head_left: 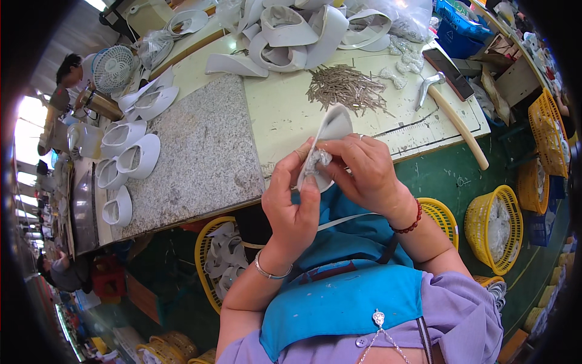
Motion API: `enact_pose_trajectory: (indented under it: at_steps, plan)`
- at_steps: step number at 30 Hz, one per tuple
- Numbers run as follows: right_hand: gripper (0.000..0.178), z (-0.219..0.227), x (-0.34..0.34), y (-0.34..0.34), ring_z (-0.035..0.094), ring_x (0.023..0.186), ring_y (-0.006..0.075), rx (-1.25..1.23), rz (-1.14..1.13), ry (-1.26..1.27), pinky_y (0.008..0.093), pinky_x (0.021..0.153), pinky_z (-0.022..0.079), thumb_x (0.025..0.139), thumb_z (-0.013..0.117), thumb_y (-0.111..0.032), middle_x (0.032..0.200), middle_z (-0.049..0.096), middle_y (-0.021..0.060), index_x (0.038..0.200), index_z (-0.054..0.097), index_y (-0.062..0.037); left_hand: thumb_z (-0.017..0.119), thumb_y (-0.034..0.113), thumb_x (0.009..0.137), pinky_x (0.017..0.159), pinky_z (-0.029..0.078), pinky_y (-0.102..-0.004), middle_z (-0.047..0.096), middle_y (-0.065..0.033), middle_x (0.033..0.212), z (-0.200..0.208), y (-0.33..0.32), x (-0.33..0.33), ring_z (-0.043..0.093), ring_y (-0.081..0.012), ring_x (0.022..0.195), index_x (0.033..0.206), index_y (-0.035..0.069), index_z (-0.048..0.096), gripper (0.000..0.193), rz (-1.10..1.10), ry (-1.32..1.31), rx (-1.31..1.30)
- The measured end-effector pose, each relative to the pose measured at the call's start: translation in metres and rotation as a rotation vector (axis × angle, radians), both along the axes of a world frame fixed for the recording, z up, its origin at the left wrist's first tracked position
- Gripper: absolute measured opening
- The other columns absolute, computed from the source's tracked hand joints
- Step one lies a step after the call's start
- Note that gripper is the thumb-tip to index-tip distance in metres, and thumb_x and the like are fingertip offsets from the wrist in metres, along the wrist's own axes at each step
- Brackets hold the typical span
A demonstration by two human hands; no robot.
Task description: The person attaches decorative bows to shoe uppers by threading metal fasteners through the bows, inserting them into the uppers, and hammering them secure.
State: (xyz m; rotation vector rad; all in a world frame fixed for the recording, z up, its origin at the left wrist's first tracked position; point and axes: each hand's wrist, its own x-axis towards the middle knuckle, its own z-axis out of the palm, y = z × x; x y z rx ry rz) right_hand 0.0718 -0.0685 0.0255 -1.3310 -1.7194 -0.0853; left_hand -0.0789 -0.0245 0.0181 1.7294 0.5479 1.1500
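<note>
Head view: both hands hold a white curved piece (pixel 337 126) over the table's near edge.
The left hand (pixel 292 197) pinches its left rim between thumb and fingers; the right hand's (pixel 366 168) bent fingers close on its right side, beside a silvery wad (pixel 317 159). Farther lie nails (pixel 345 89), a hammer (pixel 456 123) rightward.

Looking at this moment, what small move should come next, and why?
Probably a small adjustment by the right hand to the crumpled greyish material at the opening of the white curved piece, with the left hand bracing it. The right fingers are already at that material, and the left hand grips the piece's side. Whether to tuck or pull, I cannot tell.
</note>
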Motion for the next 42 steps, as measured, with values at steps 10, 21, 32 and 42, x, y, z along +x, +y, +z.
enact_pose_trajectory:
  at_steps: [10, 21, 32, 42]
  plan:
    - [0.034, -0.011, 0.001, 0.005, 0.062, 0.077, 0.0265, 0.229, 0.100, 0.095, 0.0336, 0.061, 0.051, 0.066, 0.070, 0.002, 0.096, 0.062, 0.0113, 0.098, 0.060, -0.0023, 0.053, 0.007, 0.087, 0.075, 0.048, -0.0243, 0.064, -0.0126, 0.102, -0.001, 0.002, -0.004, 0.060, -0.0125, 0.087, 0.119, -0.006, 0.053, 0.035, 0.042, 0.111, -0.083]
    - [0.033, -0.016, -0.002, 0.005, 0.063, 0.073, 0.0242, 0.303, 0.037, 0.041, 0.0302, 0.055, 0.051, 0.062, 0.068, 0.004, 0.093, 0.063, 0.0124, 0.093, 0.059, -0.0002, 0.054, 0.007, 0.087, 0.070, 0.048, -0.0240, 0.066, -0.0101, 0.091, 0.001, 0.000, 0.003, 0.059, -0.0091, 0.080, 0.118, -0.004, 0.056, 0.033, 0.053, 0.044, -0.075]
    - [0.031, -0.019, -0.003, 0.002, 0.063, 0.075, 0.0269, 0.339, 0.005, 0.093, 0.0312, 0.061, 0.052, 0.063, 0.069, 0.005, 0.093, 0.064, 0.0151, 0.092, 0.060, -0.0004, 0.059, 0.011, 0.088, 0.062, 0.047, -0.0215, 0.064, -0.0046, 0.082, -0.004, -0.005, 0.006, 0.057, -0.0066, 0.069, 0.113, -0.004, 0.058, 0.029, 0.050, 0.041, -0.072]
    - [0.030, -0.028, -0.002, 0.000, 0.062, 0.075, 0.0254, 0.369, -0.033, 0.018, 0.0302, 0.061, 0.050, 0.062, 0.070, 0.001, 0.095, 0.063, 0.0137, 0.091, 0.062, 0.0005, 0.059, 0.013, 0.089, 0.068, 0.047, -0.0209, 0.063, -0.0047, 0.092, 0.001, 0.000, 0.010, 0.056, -0.0063, 0.079, 0.120, -0.003, 0.051, 0.036, -0.005, 0.004, -0.150]
